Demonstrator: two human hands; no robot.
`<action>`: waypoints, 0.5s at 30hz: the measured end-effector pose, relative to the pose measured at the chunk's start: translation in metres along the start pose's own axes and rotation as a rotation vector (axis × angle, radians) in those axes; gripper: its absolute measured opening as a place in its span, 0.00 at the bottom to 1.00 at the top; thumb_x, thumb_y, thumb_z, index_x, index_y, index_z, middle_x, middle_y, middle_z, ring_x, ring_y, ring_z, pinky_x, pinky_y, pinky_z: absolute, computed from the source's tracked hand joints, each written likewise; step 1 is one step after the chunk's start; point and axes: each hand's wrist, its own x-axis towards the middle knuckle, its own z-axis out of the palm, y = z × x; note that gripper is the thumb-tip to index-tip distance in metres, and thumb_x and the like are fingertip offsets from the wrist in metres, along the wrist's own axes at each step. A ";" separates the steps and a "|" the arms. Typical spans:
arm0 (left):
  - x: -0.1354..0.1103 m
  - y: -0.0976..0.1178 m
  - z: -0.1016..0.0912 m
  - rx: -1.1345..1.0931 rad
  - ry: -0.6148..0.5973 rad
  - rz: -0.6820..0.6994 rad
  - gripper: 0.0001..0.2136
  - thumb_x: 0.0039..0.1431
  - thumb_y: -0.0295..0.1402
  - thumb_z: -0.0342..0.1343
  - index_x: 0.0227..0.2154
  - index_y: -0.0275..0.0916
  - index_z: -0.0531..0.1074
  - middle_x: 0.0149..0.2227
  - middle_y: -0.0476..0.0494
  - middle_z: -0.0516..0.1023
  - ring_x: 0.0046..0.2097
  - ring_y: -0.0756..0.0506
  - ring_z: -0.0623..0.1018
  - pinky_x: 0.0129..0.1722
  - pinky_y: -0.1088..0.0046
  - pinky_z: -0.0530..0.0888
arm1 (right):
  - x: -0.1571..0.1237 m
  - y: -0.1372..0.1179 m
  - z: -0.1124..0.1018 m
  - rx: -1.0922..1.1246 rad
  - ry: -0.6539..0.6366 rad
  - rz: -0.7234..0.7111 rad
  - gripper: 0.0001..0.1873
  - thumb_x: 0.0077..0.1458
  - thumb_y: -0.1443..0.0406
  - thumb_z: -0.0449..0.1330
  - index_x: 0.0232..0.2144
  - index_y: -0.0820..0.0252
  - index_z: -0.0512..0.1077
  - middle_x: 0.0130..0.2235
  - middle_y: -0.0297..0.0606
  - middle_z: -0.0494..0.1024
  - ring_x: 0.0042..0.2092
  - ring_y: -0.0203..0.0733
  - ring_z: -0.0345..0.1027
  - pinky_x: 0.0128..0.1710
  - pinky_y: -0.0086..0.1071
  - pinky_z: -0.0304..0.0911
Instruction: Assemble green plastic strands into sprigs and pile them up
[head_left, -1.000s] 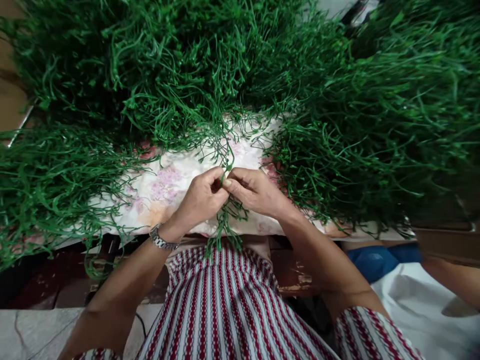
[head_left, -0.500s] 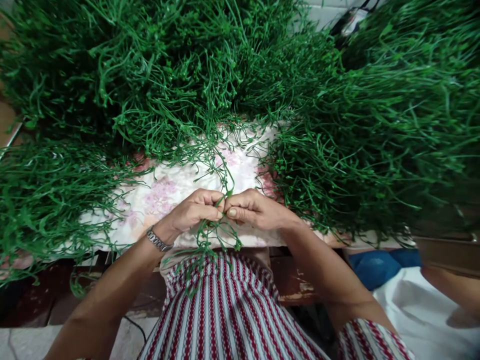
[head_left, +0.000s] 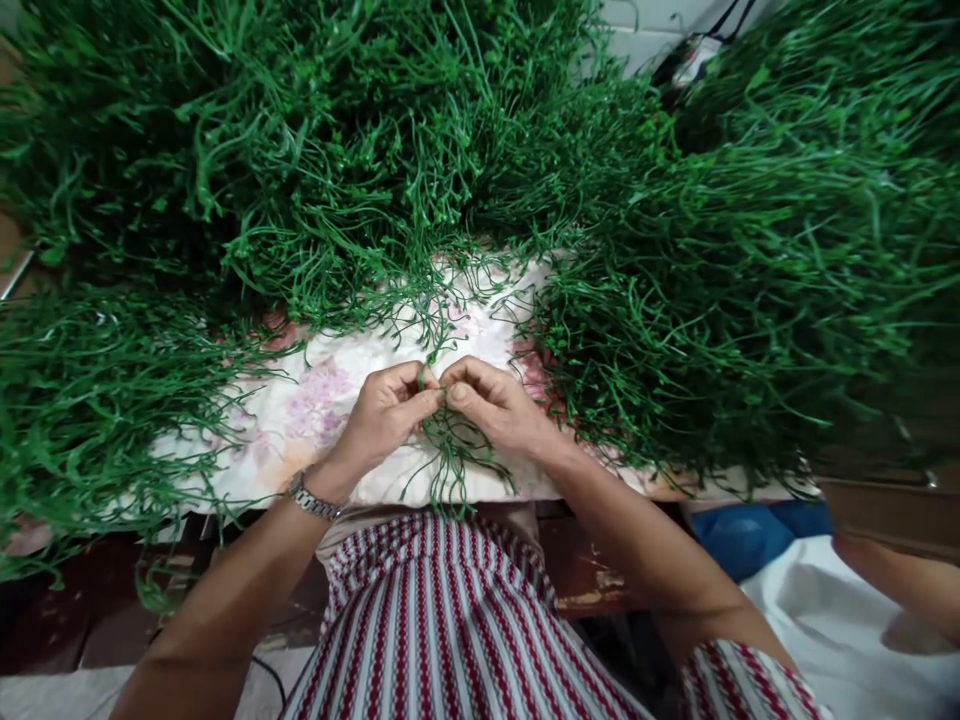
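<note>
Over the near edge of a floral cloth point(head_left: 330, 395), my left hand point(head_left: 384, 408) and my right hand point(head_left: 496, 402) meet, their thumbs and fingertips pinched together. Between them is a small bunch of thin green stems point(head_left: 456, 465) with little knobbed tips. The lower stems fan out below my fingers toward my lap, and a short part sticks up above them. My fingertips cover the point where the stems come together. A metal watch point(head_left: 311, 497) is on my left wrist.
Large heaps of similar green stems lie behind point(head_left: 337, 150), to the left point(head_left: 97, 400) and to the right point(head_left: 735, 300). Another person's arm point(head_left: 892, 580) and white clothing point(head_left: 825, 620) show at the lower right. A dark bag point(head_left: 686, 60) sits at the back.
Both hands have moved slightly up and away from my body. The loop above my fingers is gone, and the lower stems now hang in a fan below the hands.
</note>
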 end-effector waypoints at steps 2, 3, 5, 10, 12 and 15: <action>0.001 -0.003 0.001 0.021 0.053 0.024 0.06 0.47 0.31 0.58 0.22 0.36 0.67 0.19 0.54 0.62 0.21 0.56 0.61 0.19 0.82 0.59 | -0.001 0.000 0.003 -0.100 0.002 0.006 0.15 0.55 0.55 0.55 0.35 0.63 0.64 0.27 0.29 0.62 0.28 0.29 0.52 0.27 0.23 0.51; 0.001 -0.004 0.002 0.037 0.068 0.020 0.06 0.47 0.31 0.58 0.21 0.35 0.68 0.19 0.54 0.63 0.21 0.56 0.62 0.19 0.82 0.59 | -0.001 -0.001 0.004 -0.167 0.016 0.009 0.14 0.55 0.56 0.56 0.34 0.63 0.63 0.27 0.29 0.62 0.28 0.29 0.52 0.28 0.23 0.51; 0.001 -0.006 0.003 0.065 0.070 -0.014 0.06 0.47 0.31 0.57 0.21 0.35 0.68 0.18 0.54 0.62 0.19 0.56 0.61 0.18 0.81 0.59 | -0.002 -0.002 0.004 -0.291 0.040 0.016 0.11 0.54 0.59 0.56 0.31 0.63 0.63 0.26 0.28 0.62 0.28 0.29 0.53 0.28 0.23 0.50; 0.000 -0.001 0.000 0.088 -0.032 -0.071 0.05 0.45 0.28 0.57 0.19 0.35 0.67 0.17 0.56 0.58 0.19 0.57 0.58 0.17 0.82 0.56 | -0.004 -0.003 -0.002 -0.301 -0.092 0.035 0.14 0.56 0.59 0.54 0.24 0.64 0.62 0.22 0.27 0.56 0.25 0.28 0.49 0.25 0.23 0.45; -0.001 0.004 -0.003 0.050 -0.139 -0.103 0.06 0.43 0.28 0.58 0.18 0.35 0.66 0.16 0.56 0.59 0.19 0.57 0.58 0.17 0.82 0.55 | -0.005 -0.003 -0.005 -0.118 -0.220 0.026 0.16 0.56 0.58 0.54 0.23 0.64 0.61 0.22 0.27 0.55 0.24 0.27 0.47 0.24 0.23 0.44; -0.005 0.010 -0.009 -0.040 -0.336 -0.165 0.09 0.40 0.31 0.61 0.17 0.33 0.67 0.16 0.54 0.62 0.19 0.57 0.59 0.18 0.81 0.56 | -0.007 -0.005 -0.009 0.167 -0.424 0.027 0.17 0.56 0.57 0.55 0.23 0.65 0.62 0.22 0.27 0.54 0.24 0.27 0.46 0.23 0.24 0.44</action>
